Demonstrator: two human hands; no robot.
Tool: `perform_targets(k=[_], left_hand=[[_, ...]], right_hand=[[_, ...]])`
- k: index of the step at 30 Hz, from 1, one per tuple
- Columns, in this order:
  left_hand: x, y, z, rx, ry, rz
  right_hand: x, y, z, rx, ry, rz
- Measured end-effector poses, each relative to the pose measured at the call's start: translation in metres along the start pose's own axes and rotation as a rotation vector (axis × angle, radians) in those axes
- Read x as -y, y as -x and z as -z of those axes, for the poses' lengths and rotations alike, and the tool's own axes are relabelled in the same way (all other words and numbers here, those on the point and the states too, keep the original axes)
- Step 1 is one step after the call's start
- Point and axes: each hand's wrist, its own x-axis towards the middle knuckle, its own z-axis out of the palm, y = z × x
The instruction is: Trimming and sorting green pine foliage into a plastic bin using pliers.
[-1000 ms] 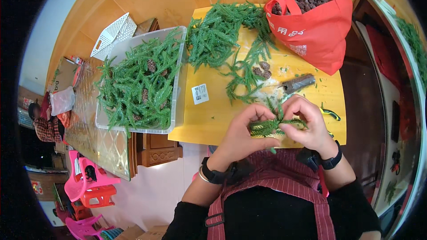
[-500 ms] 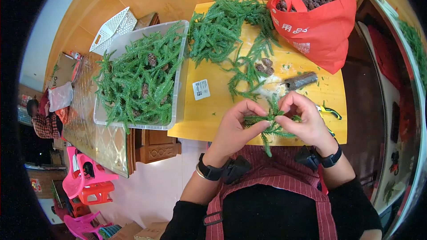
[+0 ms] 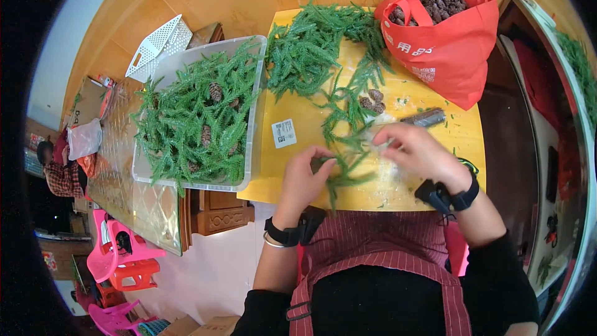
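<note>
My left hand (image 3: pixel 305 179) pinches a green artificial pine sprig (image 3: pixel 348 179) over the front part of the yellow tabletop (image 3: pixel 267 177). The sprig is blurred, its needles spreading to the right and down. To the right of it, my right hand (image 3: pixel 418 157) is raised off the sprig, its fingers drawn together and smeared by motion. Whatever lies between those fingertips is too blurred to name. Beyond that hand lies a dark brown cylindrical bundle (image 3: pixel 425 117). Several brown pine cones (image 3: pixel 373 101) sit farther back, beside loose pine sprigs (image 3: pixel 339 115).
At left, a clear plastic bin (image 3: pixel 254 130) holds green sprigs and pine cones. A red bag (image 3: pixel 444 65) of pine cones stands back right. A white label (image 3: pixel 284 134) lies left of the sprigs. The pliers' handle (image 3: pixel 467 165) shows behind my right wrist. Another person (image 3: pixel 62 171) is far left.
My hands have parted: the left moved left with the sprig, while the right lifted away and came nearer the brown bundle. Both hands were on the sprig before.
</note>
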Motion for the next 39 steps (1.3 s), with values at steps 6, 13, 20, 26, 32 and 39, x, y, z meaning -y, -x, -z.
perform_targets(k=[6,13,20,26,32,39], left_hand=[[-0.016,-0.005,0.004,-0.498,-0.863,-0.598],[-0.033,-0.009,-0.003,-0.301,-0.500,-0.373],[-0.038,-0.003,-0.020,-0.176,-0.299,-0.382],[-0.050,0.010,-0.019,-0.081,-0.146,-0.191],[-0.045,0.010,-0.031,-0.071,-0.107,-0.349],[-0.045,0.010,-0.031,-0.039,-0.042,-0.334]], right_hand=[[-0.031,-0.021,0.023,-0.082,0.502,-0.130],[-0.047,-0.039,0.009,-0.069,0.671,0.022],[-0.003,-0.059,0.016,-0.227,0.262,0.136],[-0.012,-0.074,0.030,-0.296,0.272,0.006],[-0.058,-0.093,0.020,-0.165,0.574,-0.294],[-0.050,-0.085,0.026,-0.140,0.670,-0.242]])
